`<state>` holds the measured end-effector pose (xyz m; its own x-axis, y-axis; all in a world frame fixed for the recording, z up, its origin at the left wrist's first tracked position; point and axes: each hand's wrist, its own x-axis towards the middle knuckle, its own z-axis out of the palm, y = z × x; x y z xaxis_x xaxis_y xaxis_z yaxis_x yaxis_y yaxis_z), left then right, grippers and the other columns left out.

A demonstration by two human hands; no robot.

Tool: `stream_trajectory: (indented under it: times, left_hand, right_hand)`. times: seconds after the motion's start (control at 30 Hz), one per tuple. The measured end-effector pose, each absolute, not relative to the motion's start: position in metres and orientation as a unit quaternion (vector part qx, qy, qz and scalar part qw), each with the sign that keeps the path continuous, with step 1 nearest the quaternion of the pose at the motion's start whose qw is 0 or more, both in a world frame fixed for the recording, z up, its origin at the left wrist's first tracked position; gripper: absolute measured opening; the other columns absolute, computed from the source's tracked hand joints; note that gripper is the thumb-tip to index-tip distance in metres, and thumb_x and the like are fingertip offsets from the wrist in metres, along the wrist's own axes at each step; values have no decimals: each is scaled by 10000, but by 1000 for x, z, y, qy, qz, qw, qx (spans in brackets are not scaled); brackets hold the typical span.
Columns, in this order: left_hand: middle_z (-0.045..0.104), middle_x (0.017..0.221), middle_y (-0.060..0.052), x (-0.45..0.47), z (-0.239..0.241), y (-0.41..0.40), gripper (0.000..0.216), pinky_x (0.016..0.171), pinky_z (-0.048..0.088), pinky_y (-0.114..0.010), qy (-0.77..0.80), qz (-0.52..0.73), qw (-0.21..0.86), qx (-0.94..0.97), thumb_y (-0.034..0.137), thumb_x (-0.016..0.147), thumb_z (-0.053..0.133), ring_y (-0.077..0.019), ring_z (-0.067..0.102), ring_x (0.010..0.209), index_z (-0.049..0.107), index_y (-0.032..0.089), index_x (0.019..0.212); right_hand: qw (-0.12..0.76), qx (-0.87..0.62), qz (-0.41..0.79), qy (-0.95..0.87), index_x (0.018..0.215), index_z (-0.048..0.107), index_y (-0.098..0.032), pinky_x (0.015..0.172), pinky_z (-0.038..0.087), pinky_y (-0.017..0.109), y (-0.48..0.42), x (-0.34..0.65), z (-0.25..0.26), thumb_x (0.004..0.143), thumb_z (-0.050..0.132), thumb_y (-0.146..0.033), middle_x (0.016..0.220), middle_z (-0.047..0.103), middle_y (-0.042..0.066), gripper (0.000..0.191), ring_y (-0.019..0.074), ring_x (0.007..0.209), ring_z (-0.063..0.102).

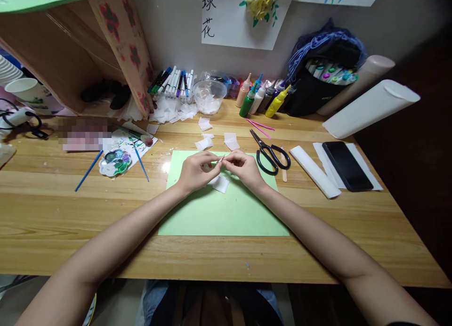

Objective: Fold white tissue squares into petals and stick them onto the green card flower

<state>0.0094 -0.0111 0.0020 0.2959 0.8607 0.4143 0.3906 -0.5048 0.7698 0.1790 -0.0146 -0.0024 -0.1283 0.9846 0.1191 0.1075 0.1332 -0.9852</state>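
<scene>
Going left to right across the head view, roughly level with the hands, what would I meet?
Paint palette, thin blue-handled brush, left hand, small white piece pinched between fingertips, right hand, black-handled scissors, long white strip, black phone.

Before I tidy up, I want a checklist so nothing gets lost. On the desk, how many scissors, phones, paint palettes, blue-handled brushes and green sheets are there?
Scissors: 1
Phone: 1
Palette: 1
Blue brushes: 2
Green sheet: 1
Total: 6
</scene>
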Motion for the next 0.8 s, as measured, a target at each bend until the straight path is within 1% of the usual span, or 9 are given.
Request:
stream_trajectory:
  times: [0.07, 0.17, 0.3, 0.4, 0.63, 0.8]
  left_hand:
    - [717, 864, -51, 10, 2, -12, 173, 583, 462, -230, 409, 429, 262, 761, 254, 772, 654, -93, 559, 585, 737, 181, 905]
    - [715, 843, -41, 9, 1, -12, 142, 599, 453, -231, 404, 437, 261, 760, 244, 812, 612, -101, 574, 619, 732, 189, 863]
    - [667, 731, -16, 7, 3, -9, 146, 549, 398, -216, 446, 458, 277, 718, 266, 830, 591, -92, 517, 588, 694, 170, 792]
    - [626, 701, 0, 5, 4, -5, 175, 537, 379, -208, 494, 473, 304, 663, 289, 842, 570, -81, 473, 560, 651, 159, 758]
    - [584, 702, 12, 4, 0, -1, 184, 558, 370, -208, 510, 492, 338, 619, 319, 844, 559, -80, 459, 573, 597, 161, 759]
    - [545, 645, 20, 0, -3, 5, 207, 549, 372, -206, 537, 520, 352, 564, 340, 841, 557, -89, 470, 571, 588, 159, 743]
  right_hand:
    - [469, -459, 465, -594, 716, 679, -175, 586, 386, 276, -15, 179, -3, 715, 697, -315, 756, 577, 21, 141, 115, 636, 498]
    - [465, -459, 455, -605, 695, 656, -174, 569, 375, 270, -15, 179, -2, 716, 682, -288, 731, 555, 10, 118, 108, 612, 476]
    - [467, -469, 446, -602, 693, 614, -172, 558, 351, 267, -15, 178, -3, 724, 646, -258, 697, 509, -7, 97, 102, 587, 451]
    - [471, -475, 443, -597, 687, 582, -171, 564, 344, 267, -15, 179, -3, 730, 618, -242, 695, 488, -10, 91, 106, 597, 450]
    - [475, -484, 434, -593, 687, 559, -178, 569, 347, 266, -15, 179, -4, 733, 592, -238, 702, 484, -10, 82, 111, 610, 443]
    - [491, -500, 432, -568, 679, 548, -182, 586, 371, 265, -14, 179, -4, 719, 595, -230, 711, 494, -7, 78, 116, 630, 460]
